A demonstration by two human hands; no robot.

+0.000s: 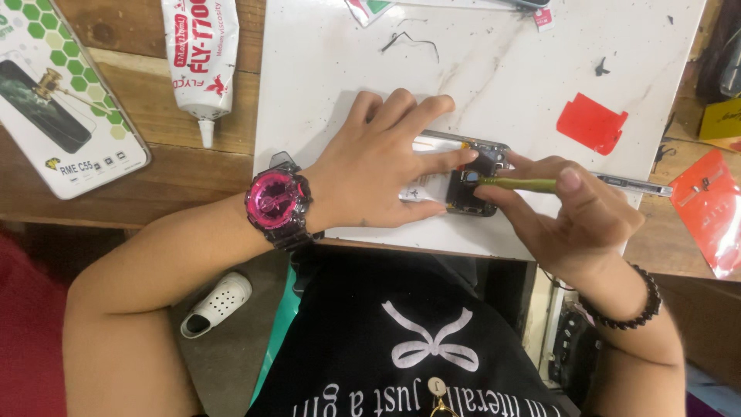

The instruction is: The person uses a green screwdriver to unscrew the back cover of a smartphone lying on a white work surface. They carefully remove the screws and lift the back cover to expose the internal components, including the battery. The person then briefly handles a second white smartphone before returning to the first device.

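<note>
Here, mid-frame, the left hand (382, 166) presses flat on the opened phone (471, 181). The right hand (567, 212) pinches a screwdriver (571, 184). I'd keep its tip upright and pressure light.

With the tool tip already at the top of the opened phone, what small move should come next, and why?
Probably press the tool tip gently into the dark top part of the phone. The right hand holds the tool there, and the left hand lies flat on the phone, steadying it on the white board.

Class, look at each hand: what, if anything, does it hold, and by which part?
The right hand pinches a slim green-and-metal screwdriver by its green grip. The left hand presses flat on the opened phone, grasping nothing.
</note>
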